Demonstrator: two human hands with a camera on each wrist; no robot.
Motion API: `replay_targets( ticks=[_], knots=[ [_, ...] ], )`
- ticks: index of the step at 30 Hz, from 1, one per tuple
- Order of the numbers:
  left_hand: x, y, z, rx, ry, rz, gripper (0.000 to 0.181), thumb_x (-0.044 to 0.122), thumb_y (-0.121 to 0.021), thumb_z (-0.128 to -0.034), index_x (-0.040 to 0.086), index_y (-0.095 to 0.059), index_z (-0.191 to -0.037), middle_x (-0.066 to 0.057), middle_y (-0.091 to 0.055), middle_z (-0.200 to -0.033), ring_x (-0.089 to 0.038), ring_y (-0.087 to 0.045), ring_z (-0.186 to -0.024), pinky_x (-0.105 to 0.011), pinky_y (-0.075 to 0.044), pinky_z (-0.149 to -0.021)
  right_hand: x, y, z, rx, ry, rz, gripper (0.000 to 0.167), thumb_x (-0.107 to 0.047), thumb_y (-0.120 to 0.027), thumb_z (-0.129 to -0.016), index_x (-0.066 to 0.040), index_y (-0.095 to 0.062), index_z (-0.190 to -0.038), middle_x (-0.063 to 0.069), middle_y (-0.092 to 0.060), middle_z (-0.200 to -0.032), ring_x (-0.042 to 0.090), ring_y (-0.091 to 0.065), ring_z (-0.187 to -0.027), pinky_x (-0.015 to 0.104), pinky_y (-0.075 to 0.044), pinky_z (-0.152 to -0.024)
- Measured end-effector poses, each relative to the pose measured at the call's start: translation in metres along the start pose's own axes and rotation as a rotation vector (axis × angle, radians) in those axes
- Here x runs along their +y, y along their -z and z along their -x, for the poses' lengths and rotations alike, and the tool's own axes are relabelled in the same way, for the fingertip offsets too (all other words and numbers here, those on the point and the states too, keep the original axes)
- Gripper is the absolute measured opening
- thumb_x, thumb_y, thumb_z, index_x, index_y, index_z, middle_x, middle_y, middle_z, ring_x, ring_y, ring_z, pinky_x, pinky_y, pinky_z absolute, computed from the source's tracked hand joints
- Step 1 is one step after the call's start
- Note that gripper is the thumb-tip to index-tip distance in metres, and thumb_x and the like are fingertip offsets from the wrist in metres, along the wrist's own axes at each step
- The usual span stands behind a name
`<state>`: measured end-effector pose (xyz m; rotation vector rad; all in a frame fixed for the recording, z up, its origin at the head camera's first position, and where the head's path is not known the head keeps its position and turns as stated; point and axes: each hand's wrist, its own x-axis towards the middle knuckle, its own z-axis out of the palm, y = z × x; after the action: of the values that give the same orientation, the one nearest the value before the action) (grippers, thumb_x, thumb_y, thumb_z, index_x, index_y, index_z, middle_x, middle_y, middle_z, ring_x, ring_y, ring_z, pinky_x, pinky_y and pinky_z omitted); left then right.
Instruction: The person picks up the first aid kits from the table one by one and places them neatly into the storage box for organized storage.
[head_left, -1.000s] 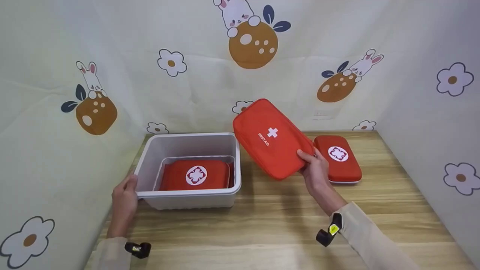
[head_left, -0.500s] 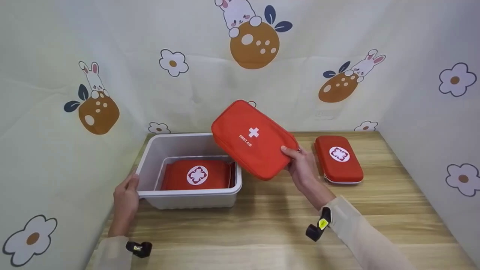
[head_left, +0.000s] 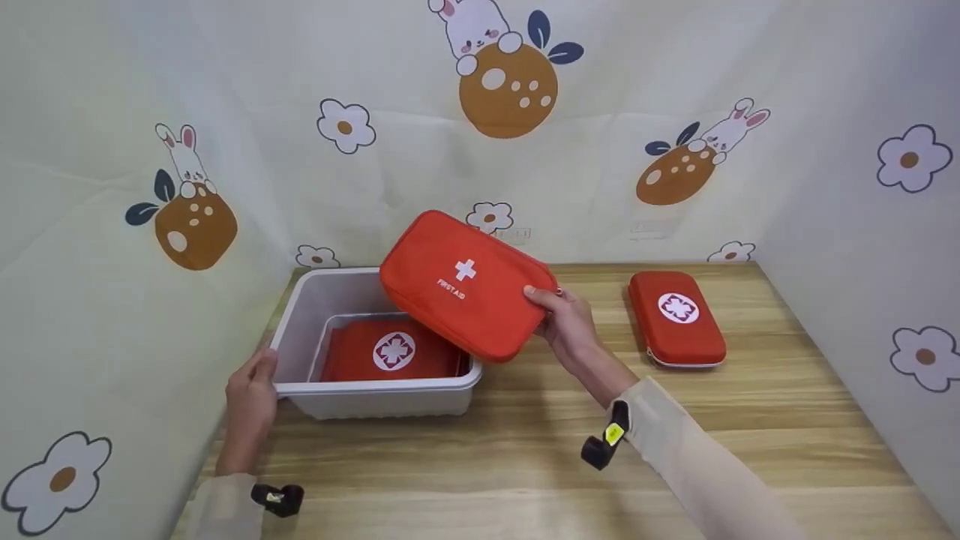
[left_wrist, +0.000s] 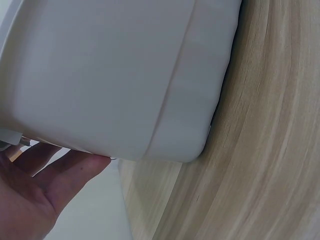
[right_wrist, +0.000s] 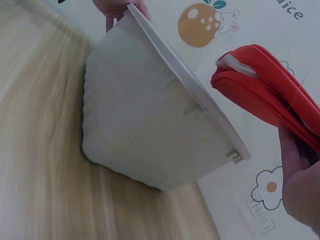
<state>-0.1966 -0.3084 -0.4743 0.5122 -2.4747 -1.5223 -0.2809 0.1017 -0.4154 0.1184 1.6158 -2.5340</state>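
Observation:
A red zippered pouch [head_left: 480, 307], printed with a white cross and FIRST AID, tilts over the right part of a white plastic bin [head_left: 375, 385]. My right hand [head_left: 574, 330] pinches the pouch at its right end, thumb on top; the right wrist view shows the fingers beneath the pouch [right_wrist: 270, 87]. At the bin's front left corner, my left hand [head_left: 252, 390] grips the rim, and the left wrist view has its fingers against the bin wall [left_wrist: 110, 75]. Inside the bin lies a red case [head_left: 352, 352] with a round white cross emblem, partly hidden by the pouch.
Another red case [head_left: 679, 330] with a round white emblem lies on the wooden table [head_left: 525, 465] to the right. Patterned cloth walls [head_left: 405, 180] enclose the table at the back and both sides.
My right hand has carried the pouch leftward from beside the bin to over its right part, tipping it flatter. The left hand and the bin have stayed put.

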Motion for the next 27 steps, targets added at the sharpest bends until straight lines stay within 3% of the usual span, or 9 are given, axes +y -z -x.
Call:
replay_targets(
  ticks=[5,14,22,27],
  knots=[
    [0.001,0.000,0.001,-0.007,0.003,0.002,0.057,0.042,-0.028,-0.1095,0.008,-0.034,-0.155,-0.015,-0.029,-0.163,-0.036,-0.022,-0.154,-0.051,-0.019,-0.128,0.004,-0.013,-0.002,-0.037,-0.007,0.064,0.041,-0.011,-0.066,-0.092,-0.001,-0.058,-0.131,0.000,-0.074,-0.089,0.011,-0.071,-0.077,0.026,-0.061,-0.069],
    [-0.001,-0.001,0.001,0.044,-0.036,-0.023,0.057,0.041,-0.033,-0.1092,0.004,-0.041,-0.151,-0.020,-0.037,-0.158,-0.039,-0.032,-0.150,-0.051,-0.025,-0.126,0.013,-0.036,-0.006,-0.078,-0.013,0.189,0.046,-0.015,-0.069,-0.092,-0.007,-0.058,-0.136,0.003,-0.072,-0.097,0.014,-0.070,-0.076,0.027,-0.060,-0.067],
    [0.000,0.000,-0.001,0.011,-0.008,-0.003,0.059,0.045,-0.029,-0.1088,0.008,-0.037,-0.154,-0.018,-0.033,-0.161,-0.038,-0.028,-0.151,-0.052,-0.022,-0.126,0.021,-0.049,-0.006,-0.103,-0.021,0.232,0.036,-0.014,-0.070,-0.093,-0.002,-0.059,-0.125,0.002,-0.073,-0.094,0.012,-0.071,-0.075,0.028,-0.062,-0.068],
    [0.000,0.000,-0.001,0.014,-0.010,-0.006,0.058,0.042,-0.029,-0.1094,0.006,-0.036,-0.154,-0.018,-0.032,-0.161,-0.038,-0.026,-0.152,-0.052,-0.021,-0.127,0.025,-0.057,-0.008,-0.136,-0.032,0.267,0.038,-0.016,-0.070,-0.094,-0.002,-0.059,-0.127,0.004,-0.074,-0.098,0.012,-0.071,-0.078,0.029,-0.063,-0.072]
  ],
)
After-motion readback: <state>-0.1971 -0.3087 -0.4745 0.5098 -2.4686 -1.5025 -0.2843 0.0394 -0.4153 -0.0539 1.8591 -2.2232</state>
